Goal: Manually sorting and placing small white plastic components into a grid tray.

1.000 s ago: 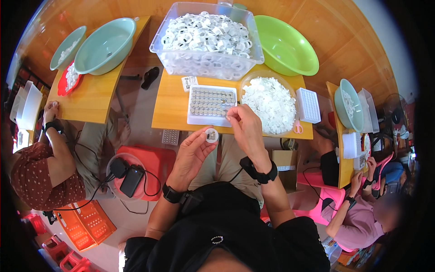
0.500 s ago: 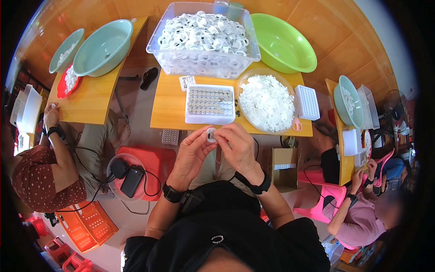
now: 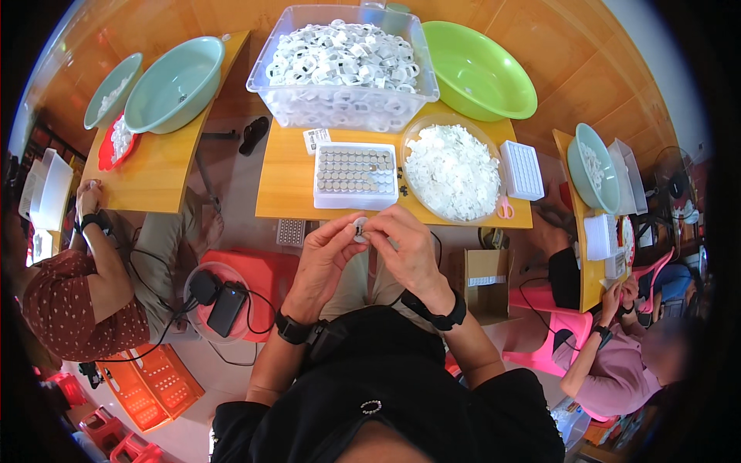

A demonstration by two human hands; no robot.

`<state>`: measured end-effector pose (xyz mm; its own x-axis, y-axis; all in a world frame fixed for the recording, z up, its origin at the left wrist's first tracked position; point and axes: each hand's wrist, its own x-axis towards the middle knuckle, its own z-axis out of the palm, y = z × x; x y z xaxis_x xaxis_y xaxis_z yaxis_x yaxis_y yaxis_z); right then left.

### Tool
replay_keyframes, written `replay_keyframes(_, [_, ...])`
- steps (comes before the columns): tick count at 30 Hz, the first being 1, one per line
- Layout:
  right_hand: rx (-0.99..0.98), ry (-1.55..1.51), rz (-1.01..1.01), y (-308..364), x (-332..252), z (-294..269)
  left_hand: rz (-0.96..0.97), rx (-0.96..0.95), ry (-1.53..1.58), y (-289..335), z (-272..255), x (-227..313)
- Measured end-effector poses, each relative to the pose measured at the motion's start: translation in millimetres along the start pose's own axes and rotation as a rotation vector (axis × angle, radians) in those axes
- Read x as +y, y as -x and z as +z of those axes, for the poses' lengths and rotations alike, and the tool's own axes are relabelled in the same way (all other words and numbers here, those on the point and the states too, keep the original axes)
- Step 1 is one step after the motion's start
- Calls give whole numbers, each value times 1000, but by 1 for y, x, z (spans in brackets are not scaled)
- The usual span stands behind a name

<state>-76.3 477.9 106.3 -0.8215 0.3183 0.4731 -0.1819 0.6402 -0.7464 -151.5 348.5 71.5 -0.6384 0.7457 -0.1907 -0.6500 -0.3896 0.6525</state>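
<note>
Just beyond my lap and near the table's front edge, a small round white plastic piece (image 3: 360, 230) with a dark metallic part is pinched between my hands. My left hand (image 3: 326, 255) grips its left side with thumb and fingertips. From the right, the fingers of my right hand (image 3: 407, 251) press on the same piece and partly cover it. Straight ahead stands a white tray (image 3: 355, 203) with rows of flat silver discs (image 3: 343, 171), like button cells; some slots at its right side hold none. Small black bits (image 3: 403, 185) lie beside the tray.
A clear bin (image 3: 340, 112) of white ring-shaped parts stands behind, beside a green basin (image 3: 509, 81). Right of the tray are a clear bowl (image 3: 463, 221) of white pieces, pink scissors (image 3: 505, 208) and another white tray (image 3: 523, 171). Co-workers sit at tables left and right.
The white piece has turned slightly between my fingers, and my right hand has shifted a little up. The view has moved slightly; the trays and containers stay in place.
</note>
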Motion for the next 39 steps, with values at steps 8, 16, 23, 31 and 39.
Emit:
replay_keyframes(8, [-48, -461, 402, 4, 10, -2, 25, -35, -85, 1, 10, 2])
replay_keyframes(16, [17, -252, 283, 2, -5, -4, 43, -50, -95, 0, 15, 3])
replay_keyframes(23, [61, -563, 459, 5, 6, -5, 45, -53, -89, -2, 19, 0])
replay_keyframes(31, [20, -689, 518, 2, 8, -9, 36, -62, -158, -4, 17, -3])
replay_keyframes(39, [45, -461, 455, -2, -1, -7, 6, -1, -61, -8, 22, -1])
